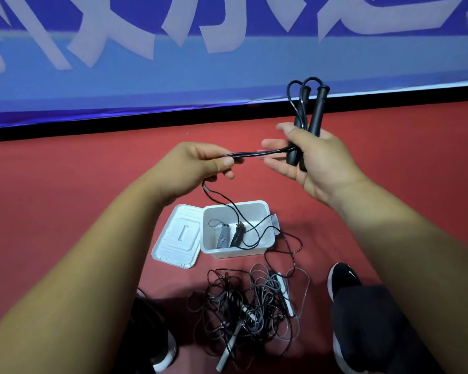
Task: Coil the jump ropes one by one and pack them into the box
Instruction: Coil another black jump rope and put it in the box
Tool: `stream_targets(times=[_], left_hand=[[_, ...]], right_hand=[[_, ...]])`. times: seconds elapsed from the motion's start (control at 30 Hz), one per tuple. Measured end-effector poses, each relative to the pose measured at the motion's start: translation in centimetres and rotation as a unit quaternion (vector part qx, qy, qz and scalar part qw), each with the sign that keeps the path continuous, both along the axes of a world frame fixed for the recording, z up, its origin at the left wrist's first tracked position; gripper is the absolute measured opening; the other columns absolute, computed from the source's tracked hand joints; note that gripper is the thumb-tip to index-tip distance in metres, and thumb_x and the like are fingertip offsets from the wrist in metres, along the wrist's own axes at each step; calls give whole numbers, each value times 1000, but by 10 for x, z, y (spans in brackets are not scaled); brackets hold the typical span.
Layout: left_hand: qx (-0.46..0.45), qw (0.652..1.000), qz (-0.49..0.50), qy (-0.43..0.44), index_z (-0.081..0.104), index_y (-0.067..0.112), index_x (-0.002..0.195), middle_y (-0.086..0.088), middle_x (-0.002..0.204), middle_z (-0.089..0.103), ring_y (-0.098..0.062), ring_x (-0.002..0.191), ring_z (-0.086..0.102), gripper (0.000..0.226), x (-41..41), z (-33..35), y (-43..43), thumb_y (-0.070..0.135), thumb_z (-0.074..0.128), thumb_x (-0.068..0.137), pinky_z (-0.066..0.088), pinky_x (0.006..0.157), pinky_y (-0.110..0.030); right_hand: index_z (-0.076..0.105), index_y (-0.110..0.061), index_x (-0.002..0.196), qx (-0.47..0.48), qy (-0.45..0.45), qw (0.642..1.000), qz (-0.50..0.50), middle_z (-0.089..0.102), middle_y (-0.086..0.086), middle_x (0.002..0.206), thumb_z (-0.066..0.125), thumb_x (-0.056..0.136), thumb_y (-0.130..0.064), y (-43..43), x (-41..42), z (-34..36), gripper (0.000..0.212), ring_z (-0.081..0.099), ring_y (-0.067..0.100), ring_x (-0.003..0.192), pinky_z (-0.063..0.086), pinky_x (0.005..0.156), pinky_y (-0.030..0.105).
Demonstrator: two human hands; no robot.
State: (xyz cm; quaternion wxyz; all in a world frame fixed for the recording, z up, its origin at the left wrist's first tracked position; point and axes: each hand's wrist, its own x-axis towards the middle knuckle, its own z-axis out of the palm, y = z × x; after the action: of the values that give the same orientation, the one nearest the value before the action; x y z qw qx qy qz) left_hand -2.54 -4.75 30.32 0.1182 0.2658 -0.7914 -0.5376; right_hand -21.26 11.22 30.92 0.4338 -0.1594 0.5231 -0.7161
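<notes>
The right grip (316,160) is clenched round the two black plastic handles of a jump rope (318,109), held upright side by side with short loops of cord arching over their tops at 12 o'clock. At its 9 o'clock, the left grip (197,163) pinches a doubled run of the thin black cord (254,154), stretched level between both grips. From there the cord trails down toward 6 o'clock, across the open translucent white plastic box (238,253) on the red floor (65,184). Two wound ropes (223,236) stand inside it, possibly one grey and one black. The white lid (179,236) lies touching the box at 9 o'clock. A tangled pile of dark and grey ropes (254,300) lies at the box's 6 o'clock.
</notes>
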Motion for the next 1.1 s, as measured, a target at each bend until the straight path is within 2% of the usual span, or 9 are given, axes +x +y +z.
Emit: stream_targets(times=[0.17, 0.33, 0.43, 0.53, 0.63, 0.77, 0.9, 1.0, 1.1], left_hand=[[-81, 996, 27, -29, 74, 28, 116, 3, 92, 79, -9, 73, 55, 18, -1, -9, -2, 22, 64, 104, 49, 74, -23], [-168, 983, 22, -66, 80, 27, 99, 11, 90, 78, -3, 81, 63, 17, 0, -11, -9, 12, 72, 97, 49, 78, -23], [-107, 992, 37, -55, 83, 22, 101, 1, 93, 81, -7, 87, 70, 20, -1, -13, -8, 6, 79, 89, 55, 91, -27], [-43, 997, 64, -27, 83, 16, 96, -11, 93, 80, -14, 85, 71, 20, -3, -12, -7, 0, 82, 84, 59, 94, -38], [-12, 998, 67, -7, 83, 16, 91, -10, 94, 81, -18, 90, 75, 24, -6, -10, -4, -6, 81, 82, 61, 94, -37], [3, 999, 25, 32, 77, 4, 93, -9, 86, 76, -12, 76, 68, 18, -8, -4, 3, -8, 75, 81, 56, 75, -23], [8, 999, -39, -3, 78, 6, 95, -20, 92, 74, -20, 83, 65, 15, -9, -1, 9, 7, 83, 81, 53, 81, -33], [0, 996, -87, -20, 78, 4, 94, -27, 97, 73, -25, 89, 68, 20, -13, 0, 20, 5, 88, 76, 56, 95, -44], [-5, 993, -117, -33, 75, 0, 94, -21, 91, 76, -19, 87, 71, 18, -17, 1, 29, -5, 83, 79, 58, 89, -33]], right_hand=[[56, 5, 136, 21, 1, 997, 74, 78, 25, 109, 66, 105, -19, 8, 4, 2, 40, 78, 41, 101, 66, 77, 38], [55, 10, 137, 49, -6, 985, 163, 75, 30, 115, 65, 105, -16, 17, 4, 5, 42, 76, 45, 106, 65, 88, 42], [54, 11, 139, 77, 2, 967, 244, 74, 32, 116, 66, 104, -15, 23, 8, 6, 45, 75, 43, 111, 64, 91, 39], [57, 6, 139, 95, 17, 946, 309, 74, 29, 118, 69, 98, -21, 28, 9, 7, 50, 75, 39, 114, 65, 86, 32], [52, 5, 139, 102, 12, 924, 368, 73, 30, 121, 66, 97, -18, 31, 9, 7, 50, 74, 40, 115, 65, 86, 34], [50, 3, 144, 136, 14, 863, 487, 71, 28, 129, 62, 99, -14, 33, 14, 3, 51, 72, 40, 119, 65, 85, 34], [53, 1, 135, 176, 13, 792, 584, 68, 30, 133, 59, 105, -4, 31, 22, -6, 31, 68, 44, 125, 64, 92, 40], [49, 3, 140, 215, 40, 763, 608, 70, 30, 129, 59, 106, -1, 30, 30, -20, 36, 68, 46, 123, 64, 91, 40], [48, 2, 136, 257, 76, 762, 589, 73, 30, 121, 59, 104, 1, 26, 40, -35, 34, 71, 48, 116, 67, 81, 36]])
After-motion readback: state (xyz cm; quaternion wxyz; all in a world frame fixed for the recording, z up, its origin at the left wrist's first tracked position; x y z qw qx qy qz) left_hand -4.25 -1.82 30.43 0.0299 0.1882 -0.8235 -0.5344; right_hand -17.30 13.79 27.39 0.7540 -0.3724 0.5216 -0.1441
